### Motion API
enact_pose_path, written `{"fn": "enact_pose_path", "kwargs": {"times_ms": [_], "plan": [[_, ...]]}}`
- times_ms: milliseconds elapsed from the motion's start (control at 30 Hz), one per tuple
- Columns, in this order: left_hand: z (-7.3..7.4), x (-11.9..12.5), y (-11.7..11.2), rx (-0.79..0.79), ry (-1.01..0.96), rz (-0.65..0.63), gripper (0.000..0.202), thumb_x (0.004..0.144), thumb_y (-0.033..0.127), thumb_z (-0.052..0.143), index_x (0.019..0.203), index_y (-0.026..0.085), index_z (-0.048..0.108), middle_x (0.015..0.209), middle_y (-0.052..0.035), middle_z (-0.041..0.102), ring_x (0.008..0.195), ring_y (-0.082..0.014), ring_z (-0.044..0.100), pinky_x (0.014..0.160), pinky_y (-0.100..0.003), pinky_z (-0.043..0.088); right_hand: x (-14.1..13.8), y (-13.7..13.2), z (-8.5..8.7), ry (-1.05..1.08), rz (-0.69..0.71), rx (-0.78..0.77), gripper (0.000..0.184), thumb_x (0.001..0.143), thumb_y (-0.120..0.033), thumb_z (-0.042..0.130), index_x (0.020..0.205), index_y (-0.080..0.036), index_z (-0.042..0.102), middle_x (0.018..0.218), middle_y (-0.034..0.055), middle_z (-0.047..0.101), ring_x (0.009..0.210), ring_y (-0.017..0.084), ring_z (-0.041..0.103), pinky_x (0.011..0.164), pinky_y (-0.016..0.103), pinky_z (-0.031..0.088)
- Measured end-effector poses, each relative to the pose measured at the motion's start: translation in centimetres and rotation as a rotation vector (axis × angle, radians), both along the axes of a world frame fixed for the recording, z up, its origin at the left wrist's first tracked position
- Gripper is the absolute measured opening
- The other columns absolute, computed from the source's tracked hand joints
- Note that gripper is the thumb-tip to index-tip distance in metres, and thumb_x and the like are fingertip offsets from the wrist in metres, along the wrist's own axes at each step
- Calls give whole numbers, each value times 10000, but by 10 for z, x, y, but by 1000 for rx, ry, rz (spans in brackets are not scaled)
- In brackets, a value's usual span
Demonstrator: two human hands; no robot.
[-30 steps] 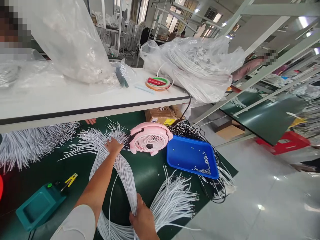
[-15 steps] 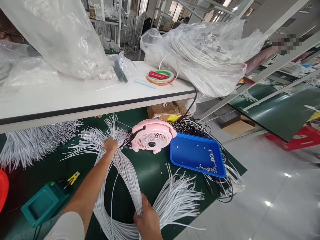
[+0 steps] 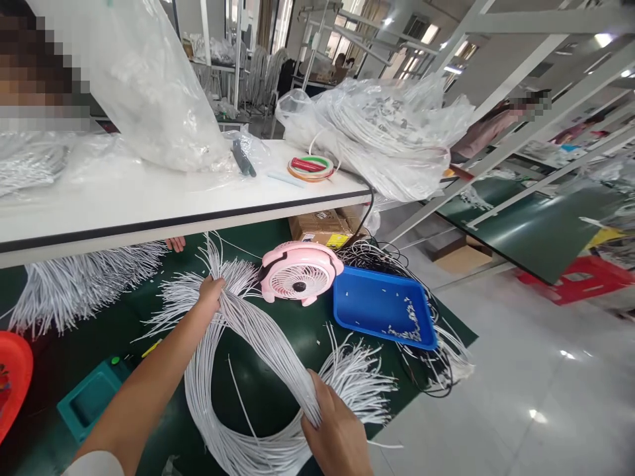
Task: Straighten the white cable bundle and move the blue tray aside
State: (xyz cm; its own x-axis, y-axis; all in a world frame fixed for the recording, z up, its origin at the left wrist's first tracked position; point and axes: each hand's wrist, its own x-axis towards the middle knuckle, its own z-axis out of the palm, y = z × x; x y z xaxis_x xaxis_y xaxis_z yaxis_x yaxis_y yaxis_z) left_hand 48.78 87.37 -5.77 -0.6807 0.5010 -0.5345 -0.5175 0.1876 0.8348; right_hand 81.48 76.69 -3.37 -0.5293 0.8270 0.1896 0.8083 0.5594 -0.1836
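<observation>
A thick bundle of thin white wires (image 3: 262, 344) lies looped on the dark green table (image 3: 292, 344). My left hand (image 3: 211, 294) grips the bundle near its far fanned-out end, close to a pink table fan (image 3: 299, 271). My right hand (image 3: 340, 433) is closed around the same bundle at the near side, where the other wire ends splay out to the right. A lower loop of the wires sags between my hands toward the table's front edge.
A blue tray (image 3: 381, 307) with small scraps sits right of the fan, over tangled black cables. A teal box (image 3: 92, 400) and a red tray (image 3: 12, 380) lie at left. A white shelf (image 3: 163, 205) overhead carries plastic bags and tape rolls. Another person's fingers (image 3: 174, 244) show under the shelf.
My right hand has slid along the bundle to the right and nearer, stretching the wires straighter between both hands. My left hand stays on the far end.
</observation>
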Motion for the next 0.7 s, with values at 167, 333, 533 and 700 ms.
{"fn": "enact_pose_path", "kwargs": {"times_ms": [167, 333, 533, 700], "plan": [[40, 8, 8, 75, -148, 21, 193, 750, 72, 552, 936, 123, 551, 726, 5, 521, 561, -94, 475, 521, -232, 414, 4, 13, 49, -5, 31, 267, 512, 733, -165, 415, 1245, -148, 399, 864, 96, 669, 667, 212, 650, 540, 303, 538], [68, 13, 21, 257, -236, 103, 311, 688, 33, 503, 978, 137, 544, 722, -7, 498, 552, -90, 481, 510, -212, 401, 4, 15, 85, -53, 45, 431, 453, 788, -213, 413, 1234, -134, 423, 848, 105, 662, 641, 205, 631, 504, 290, 521], [84, 14, 27, 408, -336, 148, 224, 675, 33, 448, 847, 173, 477, 732, -7, 499, 607, -102, 526, 614, -227, 461, -6, 6, 92, -117, 34, 530, 458, 823, -228, 411, 1266, -113, 423, 886, 137, 656, 718, 216, 623, 575, 297, 532], [73, 3, 9, 372, -356, 129, 184, 666, 22, 455, 777, 166, 484, 700, -4, 505, 593, -105, 534, 634, -232, 474, -12, -4, 86, -140, 120, 523, 471, 830, -240, 425, 1278, -95, 415, 923, 142, 660, 784, 224, 625, 621, 308, 547]]}}
